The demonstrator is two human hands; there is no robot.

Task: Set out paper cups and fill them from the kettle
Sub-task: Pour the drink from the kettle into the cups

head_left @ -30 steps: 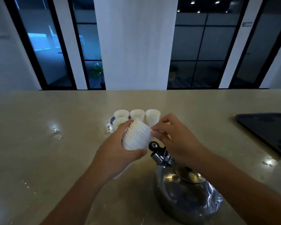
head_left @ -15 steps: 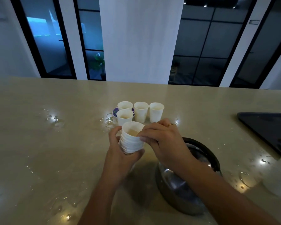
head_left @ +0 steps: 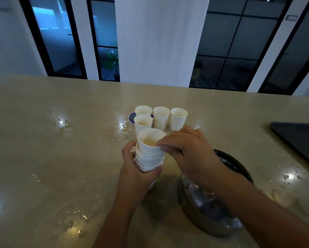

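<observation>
My left hand grips a nested stack of paper cups, its fingers curled round the lower part of the stack, thumb on the near-left side. My right hand pinches the rim of the top cup, which stands slightly raised and tilted out of the stack; a ring shows on one finger. Beyond my fingers stand four set-out cups on the bench: three in a row, one nearer, close behind the stack's rim. A round blue-rimmed disc lies under the left pair. I cannot tell how full they are. The kettle sits just right of and below my right wrist, partly hidden by the forearm. Puddles glint to the left of my fingers and near the bench's front. A dark tray lies well apart at the right edge. Left of my left hand the bench surface runs open to the far edge.
</observation>
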